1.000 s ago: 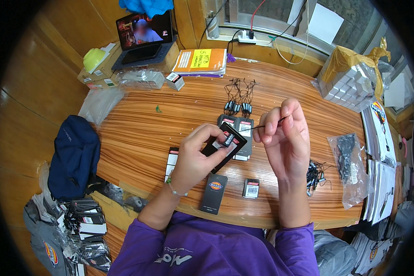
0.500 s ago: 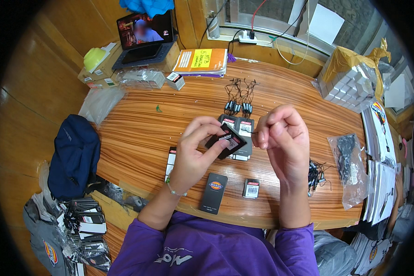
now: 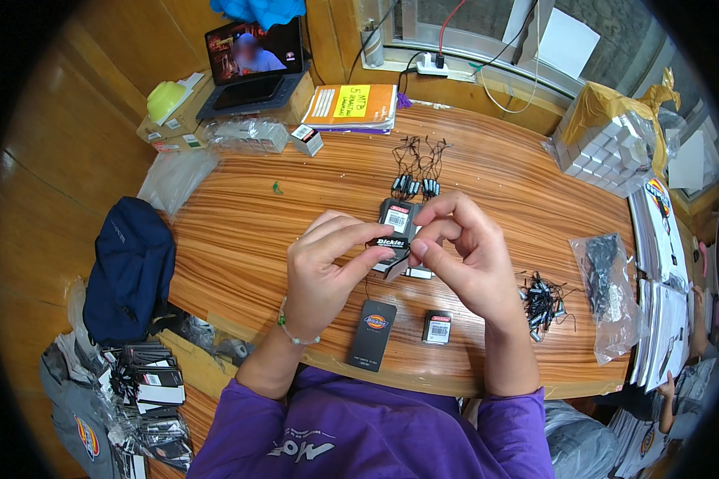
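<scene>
My left hand [image 3: 323, 263] pinches a small black hang tag [image 3: 391, 243] between thumb and fingers, with a pale-faced tag hanging below it. My right hand [image 3: 467, 259] is closed at the tag's right edge, its thumb and forefinger on a thin black string. Beyond and partly under my hands lie stacks of grey tags [image 3: 398, 214] with white barcode stickers. Nearer me, a long dark tag [image 3: 373, 335] with an oval logo lies flat. To its right sits a small stack of barcode labels [image 3: 437, 327].
Black looped strings [image 3: 418, 184] lie beyond the tags. A loose heap of strings [image 3: 545, 307] is right of my right forearm, near a clear plastic bag [image 3: 607, 295]. White boxes [image 3: 603, 144] stand far right. Folders [image 3: 350, 108] and a tablet [image 3: 256, 52] are at the back.
My right hand has moved left, up against the tag. The tag has been turned in my left hand, which shifted slightly left.
</scene>
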{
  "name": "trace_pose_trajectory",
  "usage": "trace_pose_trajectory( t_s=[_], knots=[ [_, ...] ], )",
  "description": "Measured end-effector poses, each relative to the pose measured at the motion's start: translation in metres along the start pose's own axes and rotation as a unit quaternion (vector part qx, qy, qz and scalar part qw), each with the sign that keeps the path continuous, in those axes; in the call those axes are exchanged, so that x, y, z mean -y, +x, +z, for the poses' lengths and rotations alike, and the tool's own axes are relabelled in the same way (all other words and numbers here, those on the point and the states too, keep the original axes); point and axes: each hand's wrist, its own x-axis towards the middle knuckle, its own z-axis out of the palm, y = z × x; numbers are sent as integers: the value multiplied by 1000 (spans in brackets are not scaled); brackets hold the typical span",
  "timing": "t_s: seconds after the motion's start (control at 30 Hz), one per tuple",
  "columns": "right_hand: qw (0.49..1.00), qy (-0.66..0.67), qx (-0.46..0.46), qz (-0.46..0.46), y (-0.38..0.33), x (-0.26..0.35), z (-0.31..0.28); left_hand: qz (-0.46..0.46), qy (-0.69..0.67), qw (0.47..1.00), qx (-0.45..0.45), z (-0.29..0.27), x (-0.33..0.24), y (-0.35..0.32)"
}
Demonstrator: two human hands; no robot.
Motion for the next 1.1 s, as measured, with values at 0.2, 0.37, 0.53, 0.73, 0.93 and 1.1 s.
trace_pose_trajectory(
  t_s=[0.2,0.37,0.53,0.73,0.93,1.1],
  knots=[
    [1000,21,-17,10,0,-3,-1,-18,-13,1000,9,-1,-2,0],
    [1000,22,-1,23,1,-3,-1,-14,-9,1000,16,-2,-1,1],
    [998,27,24,55,1,-1,-1,4,33,998,44,-6,-4,1],
    [994,71,65,48,-2,-1,1,72,74,991,84,-19,-12,7],
    [987,101,98,73,-2,5,3,87,64,988,113,-27,-15,11],
    [973,171,136,75,-2,1,2,54,-3,989,139,-31,-14,9]
  ],
)
